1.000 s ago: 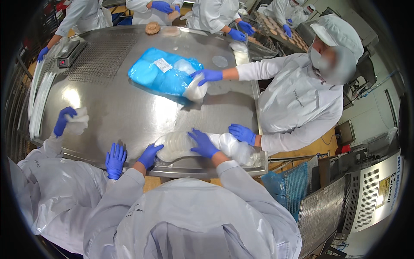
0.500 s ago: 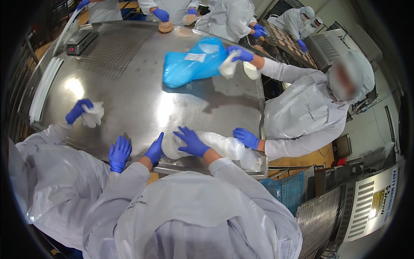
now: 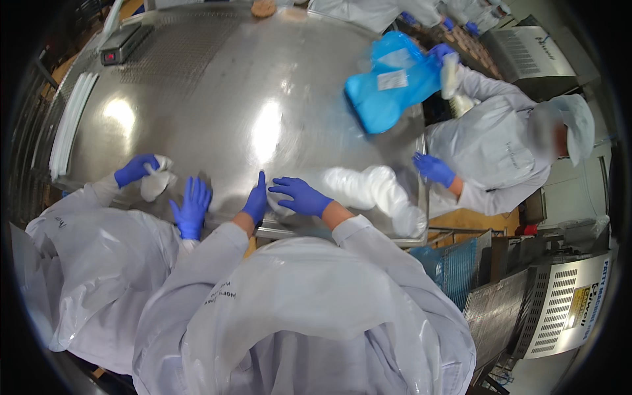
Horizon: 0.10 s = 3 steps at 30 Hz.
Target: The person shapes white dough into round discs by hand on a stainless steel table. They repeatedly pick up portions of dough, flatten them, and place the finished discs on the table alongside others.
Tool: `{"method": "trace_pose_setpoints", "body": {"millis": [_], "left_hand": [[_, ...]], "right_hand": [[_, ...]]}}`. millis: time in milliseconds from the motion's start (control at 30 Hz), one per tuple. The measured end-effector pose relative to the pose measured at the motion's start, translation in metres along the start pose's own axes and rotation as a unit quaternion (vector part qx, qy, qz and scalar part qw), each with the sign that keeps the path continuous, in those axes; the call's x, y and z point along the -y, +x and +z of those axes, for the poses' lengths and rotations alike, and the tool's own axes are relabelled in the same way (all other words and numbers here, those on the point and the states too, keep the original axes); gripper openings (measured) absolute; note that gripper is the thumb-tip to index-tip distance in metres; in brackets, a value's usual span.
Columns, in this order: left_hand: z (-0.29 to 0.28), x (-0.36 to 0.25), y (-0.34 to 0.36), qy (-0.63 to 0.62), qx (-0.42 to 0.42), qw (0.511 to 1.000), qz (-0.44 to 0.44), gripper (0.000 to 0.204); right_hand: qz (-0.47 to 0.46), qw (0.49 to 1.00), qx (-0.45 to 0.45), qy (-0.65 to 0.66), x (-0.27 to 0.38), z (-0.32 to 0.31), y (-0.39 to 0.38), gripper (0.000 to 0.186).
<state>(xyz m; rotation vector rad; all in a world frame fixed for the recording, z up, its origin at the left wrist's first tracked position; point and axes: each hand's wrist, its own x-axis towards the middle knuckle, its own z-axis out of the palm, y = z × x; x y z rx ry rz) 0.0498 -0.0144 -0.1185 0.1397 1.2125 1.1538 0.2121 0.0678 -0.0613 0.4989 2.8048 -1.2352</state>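
Close to the table's front edge, my left hand is upright on its side, fingers straight and holding nothing I can see. Just right of it, my right hand reaches leftward with fingers stretched out, palm down. A small piece of whitish translucent material shows beneath that palm, mostly hidden. To the right lies a long, crumpled bundle of white plastic, apart from my fingers. All this rests on the steel table.
At the left, a co-worker's hand grips a white cloth; the other hand lies flat beside me. A co-worker at the right holds a blue plastic bag. A scale and white strips line the left edge.
The view has shifted. The white bundle, formerly under my hands, now lies to their right, and my hands are closer together. The right co-worker has drawn the blue bag toward the table's right edge.
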Motion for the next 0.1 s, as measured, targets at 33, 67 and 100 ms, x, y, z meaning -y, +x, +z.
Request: {"method": "trace_pose_setpoints", "body": {"millis": [33,67,100], "left_hand": [[-0.003,0.004,0.006,0.021,-0.017,1.000,0.000,0.076],[-0.012,0.012,0.017,0.045,-0.034,0.998,-0.007,0.075],[-0.031,0.035,0.002,0.051,-0.047,0.997,-0.033,0.075]], "right_hand": [[-0.024,0.985,0.032,-0.165,0.001,0.009,-0.005,0.050],[-0.047,0.945,0.062,-0.318,-0.003,0.020,-0.012,0.052],[0.074,0.947,0.043,-0.309,-0.029,0.040,-0.006,0.073]]}}
